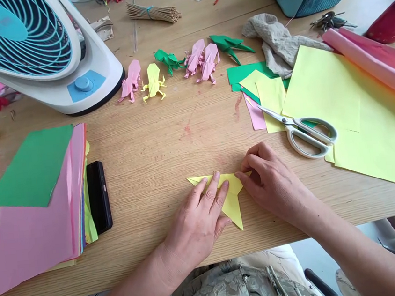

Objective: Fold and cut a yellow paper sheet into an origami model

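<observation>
Lying crosswise: yellow paper (233,200), one tip (239,220) nearward

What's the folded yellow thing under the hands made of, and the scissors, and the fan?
The folded yellow piece looks like thin, matte paper: it has crisp creases and flat, sharp points.
The scissors have thick, rounded handles, probably smooth plastic; their thin grey blades look like metal.
The desk fan seems to be smooth, hard plastic, white and blue, with a soft shine.

Left hand (201,220) and right hand (275,182) worked folded yellow paper (234,205).
The left lay across it, the right pinched its corner; scissors (288,120) rested on paper scraps (271,94) beyond.
</observation>
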Motion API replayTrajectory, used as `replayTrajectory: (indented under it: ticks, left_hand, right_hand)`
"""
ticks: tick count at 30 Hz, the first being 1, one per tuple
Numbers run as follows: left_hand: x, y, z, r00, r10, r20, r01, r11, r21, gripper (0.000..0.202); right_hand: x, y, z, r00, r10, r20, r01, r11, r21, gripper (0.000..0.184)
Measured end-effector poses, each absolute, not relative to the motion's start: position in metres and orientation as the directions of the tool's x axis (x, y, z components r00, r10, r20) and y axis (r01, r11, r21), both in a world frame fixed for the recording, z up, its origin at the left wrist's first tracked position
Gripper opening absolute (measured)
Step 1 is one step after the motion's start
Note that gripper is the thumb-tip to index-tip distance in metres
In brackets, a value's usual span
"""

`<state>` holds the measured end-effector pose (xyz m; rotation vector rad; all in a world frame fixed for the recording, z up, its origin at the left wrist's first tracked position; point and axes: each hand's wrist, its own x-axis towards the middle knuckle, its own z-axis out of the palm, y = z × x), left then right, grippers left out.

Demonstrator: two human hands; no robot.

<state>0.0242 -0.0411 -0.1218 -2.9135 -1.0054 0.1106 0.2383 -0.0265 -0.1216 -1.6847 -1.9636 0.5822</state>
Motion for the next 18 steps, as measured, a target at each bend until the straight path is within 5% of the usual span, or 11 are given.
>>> replayTrajectory:
  ticks: [10, 18]
  left_hand:
    - [0.0287, -0.0393, -0.1215, 0.814, 0.58, -0.026, 0.57, -0.807, -0.154, 0.064]
    - [0.0245, -0.043, -0.1216, 0.721, 0.693, -0.009, 0.693, -0.721, -0.021, 0.063]
  right_hand:
    - [0.2382, -0.0246, -0.1215, -0.111, 0.987, 0.114, 0.785, 0.158, -0.599, 0.018]
    - [0.2375, -0.0242, -0.1209, -0.113, 0.988, 0.107, 0.793, 0.154, -0.589, 0.018]
